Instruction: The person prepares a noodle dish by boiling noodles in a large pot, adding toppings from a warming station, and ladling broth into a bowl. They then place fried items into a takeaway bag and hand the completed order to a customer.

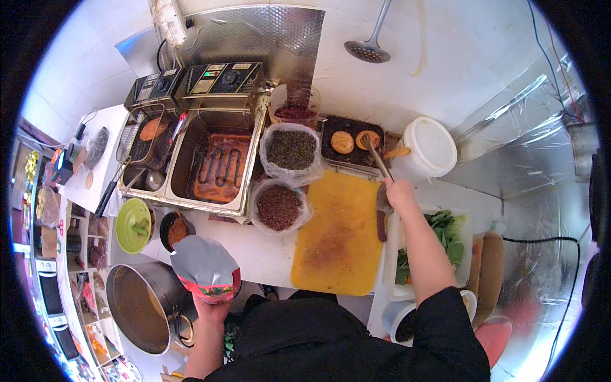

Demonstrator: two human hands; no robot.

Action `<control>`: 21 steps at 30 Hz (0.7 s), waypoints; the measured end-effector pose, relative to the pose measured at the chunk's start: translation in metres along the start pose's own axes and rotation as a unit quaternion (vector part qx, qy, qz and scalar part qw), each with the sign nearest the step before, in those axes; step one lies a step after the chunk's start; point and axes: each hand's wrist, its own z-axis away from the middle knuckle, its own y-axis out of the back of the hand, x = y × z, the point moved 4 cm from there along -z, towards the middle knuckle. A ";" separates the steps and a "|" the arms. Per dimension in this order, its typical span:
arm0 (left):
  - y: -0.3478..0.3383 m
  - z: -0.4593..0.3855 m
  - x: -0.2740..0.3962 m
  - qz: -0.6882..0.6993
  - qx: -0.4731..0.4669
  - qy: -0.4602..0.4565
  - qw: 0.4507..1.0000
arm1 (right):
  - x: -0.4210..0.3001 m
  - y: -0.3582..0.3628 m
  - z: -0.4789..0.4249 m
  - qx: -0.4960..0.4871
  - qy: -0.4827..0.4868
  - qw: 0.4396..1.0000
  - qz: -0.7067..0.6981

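My right hand (399, 195) grips the handle of a metal utensil (379, 160), perhaps tongs; its far end rests at the right one of two round browned patties or buns (368, 140). The other round (342, 142) lies beside it on a dark griddle (328, 128). In my left hand (212, 305) is a foil packet (205, 262), silver on top and red below, near a dark cup (177, 231) of reddish contents. Between my arms lies a yellow cutting board (339, 229), with a dark-handled knife (382, 215) along its right edge.
A double electric fryer (210, 206) holds reddish oil and a wire basket (145, 136). Bagged dried spices (291, 149), a green bowl (132, 226) and a big metal pot (138, 308) stand about. At right are a white lidded bucket (427, 148) and a tray of leafy greens (444, 236).
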 end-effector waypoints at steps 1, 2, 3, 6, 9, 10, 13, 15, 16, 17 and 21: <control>0.003 0.001 -0.001 -0.009 0.003 0.001 1.000 | 0.004 0.004 0.007 0.026 0.021 0.999 -0.006; 0.003 0.002 -0.003 0.001 0.003 -0.001 1.000 | 0.014 0.004 0.021 0.053 0.042 0.998 -0.013; 0.005 0.004 -0.005 0.013 0.003 -0.004 1.000 | 0.019 0.007 0.035 0.078 0.067 0.995 -0.017; 0.010 0.010 -0.008 0.046 0.021 -0.017 0.999 | -0.001 0.032 0.098 0.035 -0.003 0.999 -0.012; 0.005 0.020 -0.010 0.078 0.036 -0.013 0.996 | -0.003 0.003 0.129 0.040 0.019 0.997 -0.062; 0.004 0.023 -0.011 0.087 0.040 -0.004 0.995 | -0.003 -0.021 0.135 0.038 0.041 0.995 -0.083; 0.019 0.020 -0.010 0.038 0.012 0.001 0.999 | -0.005 -0.101 0.138 0.042 0.074 0.989 -0.123; 0.032 0.010 -0.008 0.053 0.001 0.011 0.999 | -0.012 -0.133 0.131 0.069 0.083 0.985 -0.133; 0.037 0.006 -0.008 0.060 -0.006 0.018 0.998 | -0.019 -0.136 0.130 0.092 0.086 0.983 -0.131; 0.041 0.002 -0.006 0.044 -0.021 0.019 0.999 | -0.023 -0.136 0.130 0.114 0.089 0.981 -0.129; 0.055 -0.018 0.009 0.002 -0.009 0.026 1.000 | -0.019 -0.060 0.053 0.215 0.063 0.929 -0.294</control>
